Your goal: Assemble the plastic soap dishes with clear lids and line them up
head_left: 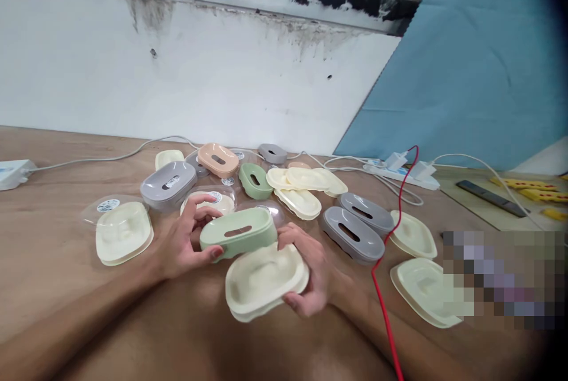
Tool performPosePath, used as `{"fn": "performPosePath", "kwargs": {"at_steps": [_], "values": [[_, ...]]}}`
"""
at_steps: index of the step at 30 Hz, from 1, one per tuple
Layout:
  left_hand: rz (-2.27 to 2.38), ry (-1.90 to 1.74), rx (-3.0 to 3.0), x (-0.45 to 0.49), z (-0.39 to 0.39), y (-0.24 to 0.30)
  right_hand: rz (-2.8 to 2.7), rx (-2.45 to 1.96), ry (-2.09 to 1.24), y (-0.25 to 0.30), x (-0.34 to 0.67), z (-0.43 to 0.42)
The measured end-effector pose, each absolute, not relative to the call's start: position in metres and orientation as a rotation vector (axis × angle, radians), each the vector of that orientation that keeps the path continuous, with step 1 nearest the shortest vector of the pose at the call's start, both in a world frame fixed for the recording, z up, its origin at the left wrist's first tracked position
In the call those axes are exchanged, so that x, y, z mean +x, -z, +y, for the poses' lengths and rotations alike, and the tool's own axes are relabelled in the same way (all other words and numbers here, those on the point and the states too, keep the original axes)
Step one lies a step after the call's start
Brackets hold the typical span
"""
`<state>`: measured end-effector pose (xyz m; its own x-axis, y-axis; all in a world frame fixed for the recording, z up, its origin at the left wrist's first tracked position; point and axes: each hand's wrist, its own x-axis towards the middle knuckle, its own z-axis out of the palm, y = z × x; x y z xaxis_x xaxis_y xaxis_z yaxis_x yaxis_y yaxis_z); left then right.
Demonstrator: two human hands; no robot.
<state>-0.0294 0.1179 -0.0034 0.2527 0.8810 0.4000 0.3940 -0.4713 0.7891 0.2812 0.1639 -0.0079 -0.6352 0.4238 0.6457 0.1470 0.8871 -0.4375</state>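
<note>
My left hand grips the left end of a green oval soap dish with a long slot in its middle. Thumb in front and fingers behind, it holds the dish tilted over the table. In my right hand is a cream molded tray, pinched at its right edge. The tray sits just in front of and below the green dish, overlapping its lower right edge in view; whether the two touch I cannot tell. Behind the left hand lies a cream piece under clear plastic with a round label.
Grey dishes, a lilac dish, a peach dish and another green dish lie around. Cream trays are scattered on both sides. A red cable crosses at right, near a power strip.
</note>
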Motion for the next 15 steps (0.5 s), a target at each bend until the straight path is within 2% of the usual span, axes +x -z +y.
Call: {"fn": "performPosePath", "kwargs": {"at_steps": [5, 15], "values": [[1.184, -1.072, 2.270, -0.029, 0.113, 0.002, -2.311, -0.604, -0.676, 0.006, 0.290, 0.165], [1.047, -0.823, 2.413, -0.017, 0.110, -0.006, -2.337, -0.737, -0.781, 0.017, 0.284, 0.166]]}}
